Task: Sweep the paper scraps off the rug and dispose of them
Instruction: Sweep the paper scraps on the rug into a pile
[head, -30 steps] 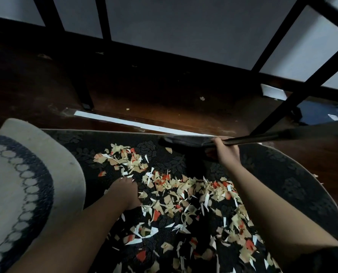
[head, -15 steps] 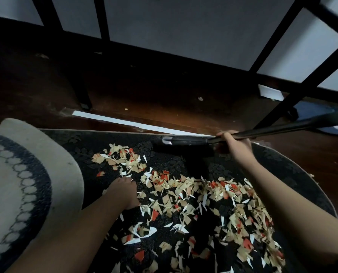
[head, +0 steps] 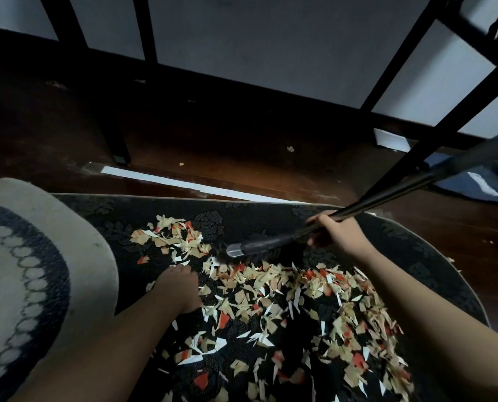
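Note:
Cream, white and red paper scraps [head: 285, 309] lie thickly over a black patterned rug [head: 242, 216]. My right hand [head: 339, 237] grips the black handle of a broom [head: 259, 248] just above its head. The broom head lies on the rug at the far edge of the scrap pile, its bristles touching the scraps. My left hand [head: 176, 288] rests knuckles-down on the rug among the scraps at the pile's left side; its fingers are curled under, and I cannot make out anything in them.
The rug's left end is folded over, showing its pale underside [head: 30, 274]. Beyond the rug is dark wooden floor [head: 242, 158] with a white strip [head: 184, 185] and a few stray scraps. Black furniture legs [head: 117, 146] stand at the back and right. A blue cloth [head: 480, 181] lies at far right.
My right hand has pulled the broom head from the rug's far edge toward me and down into the scraps; the handle now slopes up to the right. The left hand stayed put.

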`<move>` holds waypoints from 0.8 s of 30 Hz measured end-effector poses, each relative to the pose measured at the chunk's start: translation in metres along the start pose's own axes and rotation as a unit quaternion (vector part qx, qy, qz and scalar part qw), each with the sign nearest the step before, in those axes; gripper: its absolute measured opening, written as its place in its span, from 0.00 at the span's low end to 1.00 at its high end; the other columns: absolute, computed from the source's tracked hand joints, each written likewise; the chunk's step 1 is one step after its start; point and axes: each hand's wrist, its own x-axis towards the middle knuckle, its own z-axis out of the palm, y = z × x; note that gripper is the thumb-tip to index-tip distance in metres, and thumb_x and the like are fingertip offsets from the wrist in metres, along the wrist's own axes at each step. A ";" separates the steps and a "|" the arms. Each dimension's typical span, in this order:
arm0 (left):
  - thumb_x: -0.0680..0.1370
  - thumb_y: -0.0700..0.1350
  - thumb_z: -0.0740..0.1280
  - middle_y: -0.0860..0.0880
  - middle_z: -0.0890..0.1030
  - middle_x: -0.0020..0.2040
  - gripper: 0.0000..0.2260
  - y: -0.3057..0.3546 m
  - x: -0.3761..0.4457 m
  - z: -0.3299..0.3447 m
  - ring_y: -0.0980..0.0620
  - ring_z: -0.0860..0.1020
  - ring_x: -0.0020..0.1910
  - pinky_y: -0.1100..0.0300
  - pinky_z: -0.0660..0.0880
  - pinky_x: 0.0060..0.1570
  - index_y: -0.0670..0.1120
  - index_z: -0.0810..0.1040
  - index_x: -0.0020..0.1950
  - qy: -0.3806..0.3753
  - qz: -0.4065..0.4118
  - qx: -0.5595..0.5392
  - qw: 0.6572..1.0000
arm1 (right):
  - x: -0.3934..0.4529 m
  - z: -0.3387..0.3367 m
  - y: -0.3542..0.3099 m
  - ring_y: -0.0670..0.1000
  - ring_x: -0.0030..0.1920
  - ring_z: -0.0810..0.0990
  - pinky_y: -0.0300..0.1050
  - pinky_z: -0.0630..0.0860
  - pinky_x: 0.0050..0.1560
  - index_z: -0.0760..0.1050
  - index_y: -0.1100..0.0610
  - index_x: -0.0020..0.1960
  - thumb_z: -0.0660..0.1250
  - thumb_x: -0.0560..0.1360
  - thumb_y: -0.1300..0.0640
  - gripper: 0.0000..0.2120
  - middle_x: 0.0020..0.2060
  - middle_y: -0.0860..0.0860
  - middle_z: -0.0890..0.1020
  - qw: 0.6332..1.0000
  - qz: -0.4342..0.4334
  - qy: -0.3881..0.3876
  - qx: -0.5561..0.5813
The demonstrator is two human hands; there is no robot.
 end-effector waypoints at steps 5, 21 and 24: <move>0.79 0.58 0.60 0.42 0.57 0.78 0.33 0.002 0.000 -0.002 0.45 0.55 0.77 0.52 0.53 0.76 0.42 0.56 0.78 0.003 0.000 -0.004 1.000 | 0.004 0.015 -0.009 0.51 0.37 0.83 0.39 0.81 0.39 0.79 0.60 0.54 0.60 0.81 0.60 0.09 0.40 0.59 0.84 0.995 -0.019 0.056 0.080; 0.79 0.55 0.60 0.42 0.58 0.77 0.31 -0.031 -0.032 0.025 0.45 0.57 0.76 0.53 0.56 0.74 0.43 0.58 0.77 -0.015 -0.032 -0.068 0.997 | -0.030 0.033 -0.007 0.50 0.30 0.83 0.39 0.80 0.30 0.79 0.65 0.52 0.61 0.79 0.62 0.10 0.31 0.56 0.84 0.999 0.017 0.029 0.032; 0.79 0.55 0.60 0.42 0.58 0.77 0.31 -0.034 -0.035 0.026 0.45 0.56 0.76 0.53 0.56 0.75 0.43 0.57 0.78 -0.013 -0.037 -0.092 0.995 | -0.036 0.033 -0.022 0.52 0.32 0.83 0.41 0.81 0.34 0.80 0.64 0.50 0.62 0.79 0.62 0.09 0.34 0.59 0.83 0.997 -0.011 0.055 0.056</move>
